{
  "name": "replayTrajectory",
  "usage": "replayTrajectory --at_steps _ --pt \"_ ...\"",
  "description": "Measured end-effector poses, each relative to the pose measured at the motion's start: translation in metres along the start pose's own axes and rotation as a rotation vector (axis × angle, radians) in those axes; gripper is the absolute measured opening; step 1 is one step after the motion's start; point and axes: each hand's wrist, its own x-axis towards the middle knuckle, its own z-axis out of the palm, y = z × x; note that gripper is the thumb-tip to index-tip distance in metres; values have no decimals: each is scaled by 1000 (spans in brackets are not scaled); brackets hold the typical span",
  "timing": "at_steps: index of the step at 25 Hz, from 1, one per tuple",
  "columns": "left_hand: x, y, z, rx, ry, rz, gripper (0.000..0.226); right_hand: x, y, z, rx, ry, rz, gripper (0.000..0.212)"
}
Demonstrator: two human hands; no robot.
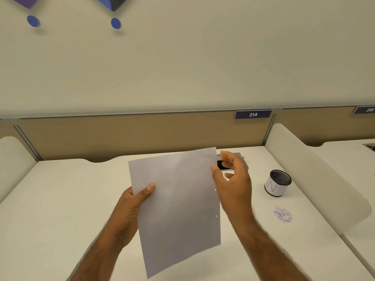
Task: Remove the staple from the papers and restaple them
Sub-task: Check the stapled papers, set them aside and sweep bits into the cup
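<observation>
My left hand (129, 207) holds a set of white papers (176, 203) upright above the desk, gripping the left edge with the thumb on the front sheet. My right hand (231, 179) hovers at the papers' upper right edge with its fingers loosely curved. Its thumb tip is right at the edge and nothing shows between the fingers. A faint mark sits near the papers' top right corner, too small to identify. No stapler or staple remover is visible.
The white desk (60, 199) has a grey cable port with a black slot (223, 166) behind my right hand. A mesh-topped cup (277, 182) stands at the right, with a small speckled pile (283, 213) in front of it. Low dividers flank the desk.
</observation>
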Motion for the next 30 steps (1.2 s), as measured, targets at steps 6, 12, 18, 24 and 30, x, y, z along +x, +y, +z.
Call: replayTrajectory --at_steps 6,12,18,24,30 --pt "-8 6 42 -124 313 154 22 -97 18 27 -519 -615 -133 105" --pt "-36 -11 84 -81 362 179 23 -120 30 47 -494 -254 -196 68" --pt "-27 -31 57 78 100 367 101 -72 35 16 -87 -140 159 20" --pt "12 -31 -19 194 106 290 98 -46 47 -24 372 -358 436 23" --pt "-2 -44 -15 215 -305 50 45 -50 85 -22 299 -549 454 24"
